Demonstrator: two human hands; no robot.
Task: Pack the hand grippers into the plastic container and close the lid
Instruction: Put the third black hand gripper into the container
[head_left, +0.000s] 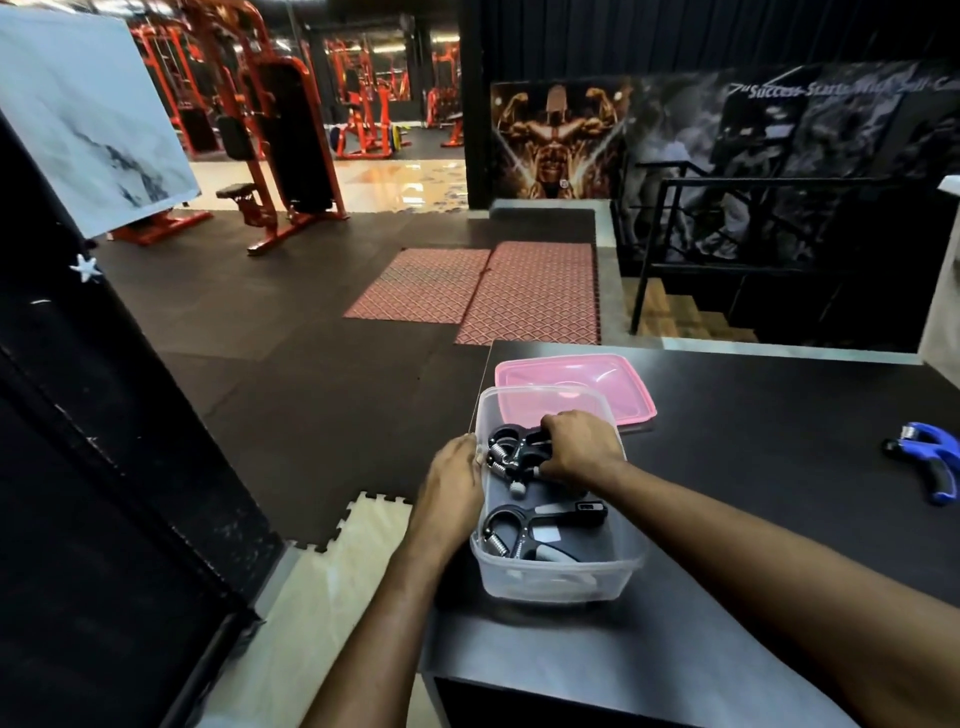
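A clear plastic container stands at the left edge of a black table. Inside it lie two black hand grippers with metal springs: one at the near end and one at the far end. My right hand reaches into the container and is closed on the far black gripper's handles. My left hand grips the container's left wall. The pink lid lies flat on the table just behind the container. A blue and black hand gripper lies on the table at the far right.
The table's left edge runs right beside the container, with dark floor mats and a pale foam tile below. Red patterned mats, red gym machines and a black railing stand farther off.
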